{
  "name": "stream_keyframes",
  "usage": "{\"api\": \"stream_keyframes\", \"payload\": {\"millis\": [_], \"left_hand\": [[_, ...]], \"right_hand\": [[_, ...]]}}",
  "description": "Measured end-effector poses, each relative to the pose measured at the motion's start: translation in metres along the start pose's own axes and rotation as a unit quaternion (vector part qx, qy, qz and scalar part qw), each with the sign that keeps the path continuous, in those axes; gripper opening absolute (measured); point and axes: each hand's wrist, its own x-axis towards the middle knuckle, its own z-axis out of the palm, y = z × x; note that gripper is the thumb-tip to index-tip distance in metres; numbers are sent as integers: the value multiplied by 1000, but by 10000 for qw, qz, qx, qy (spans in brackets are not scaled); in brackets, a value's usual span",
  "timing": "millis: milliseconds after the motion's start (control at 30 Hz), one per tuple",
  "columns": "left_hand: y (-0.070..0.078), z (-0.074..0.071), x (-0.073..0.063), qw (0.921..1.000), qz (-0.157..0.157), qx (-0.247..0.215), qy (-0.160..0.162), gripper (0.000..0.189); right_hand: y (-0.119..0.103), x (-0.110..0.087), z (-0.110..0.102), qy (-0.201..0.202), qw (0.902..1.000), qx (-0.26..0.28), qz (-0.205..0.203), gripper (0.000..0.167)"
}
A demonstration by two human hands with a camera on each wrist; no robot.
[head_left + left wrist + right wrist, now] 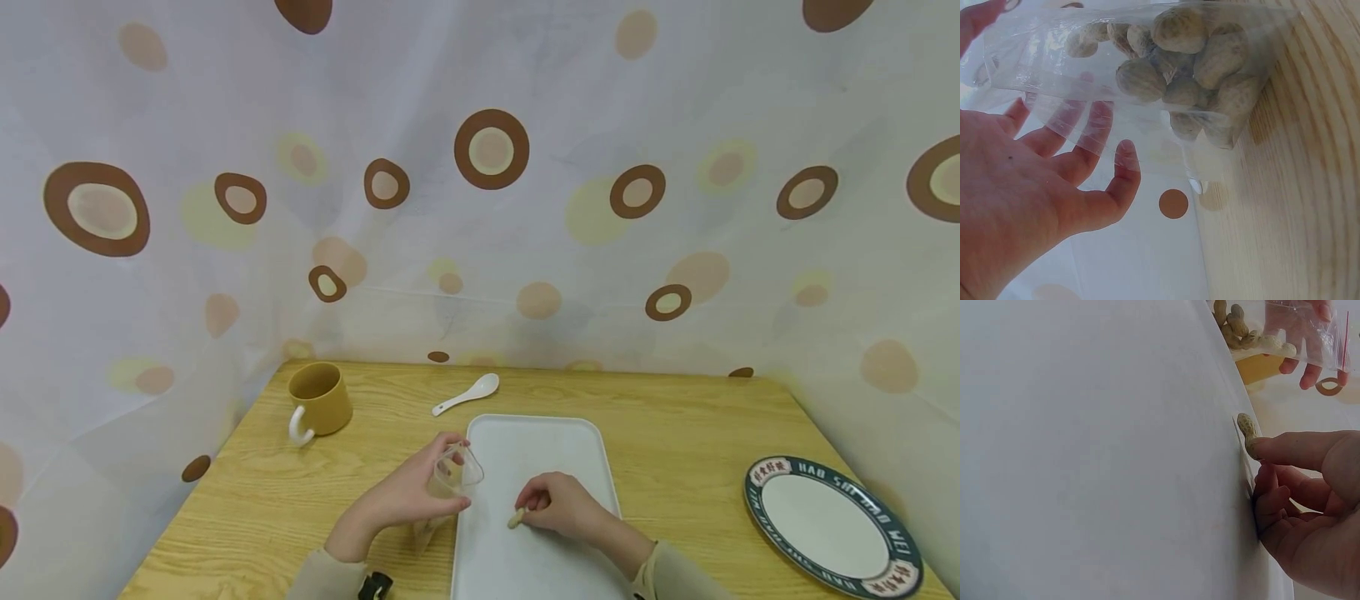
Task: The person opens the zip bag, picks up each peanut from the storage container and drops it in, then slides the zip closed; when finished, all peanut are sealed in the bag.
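Note:
My left hand (408, 492) holds a clear plastic bag (471, 469) by its open mouth, thumb and fingers around its sides, beside the left edge of a white tray (536, 446). Several unshelled peanuts (1179, 31) lie inside the bag, seen through the plastic in the left wrist view. Over the tray, my right hand (562, 504) pinches a single peanut (1247, 430) between thumb and fingertips. That peanut is close to the tray surface; whether it touches, I cannot tell.
A yellow mug (330, 408) with a white handle stands at the back left of the wooden table (675, 417). Behind the tray lies a white spoon (480, 387). A green-rimmed oval plate (825, 525) is at the right. Patterned cloth (562, 275) hangs around the table.

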Motion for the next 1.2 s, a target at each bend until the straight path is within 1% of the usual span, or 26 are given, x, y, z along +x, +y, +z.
{"api": "stream_keyframes", "payload": {"millis": [200,367,500,633,800,967,1133,1200], "left_hand": [[0,1,0,10000,23,8,3,70],[4,1,2,10000,50,-37,-5,71],[6,1,3,9999,39,-108,-7,70],[7,1,4,9999,31,-117,-25,69],[8,0,4,10000,76,-40,-35,71],[9,-2,5,9999,100,13,-20,71],[10,-1,5,9999,56,-49,-87,71],[10,1,6,9999,32,-90,-124,71]], "right_hand": [[-1,1,-1,83,9995,259,182,9],[-10,5,-9,259,9978,536,290,9],[-21,8,-20,494,9953,810,213,13],[-31,9,-29,681,9942,823,103,14],[-43,9,-34,763,9934,858,36,12],[-55,10,-39,862,9911,1017,-44,13],[-65,9,-42,803,9892,1221,-111,15],[-68,9,-41,766,9889,1259,-204,16]]}}
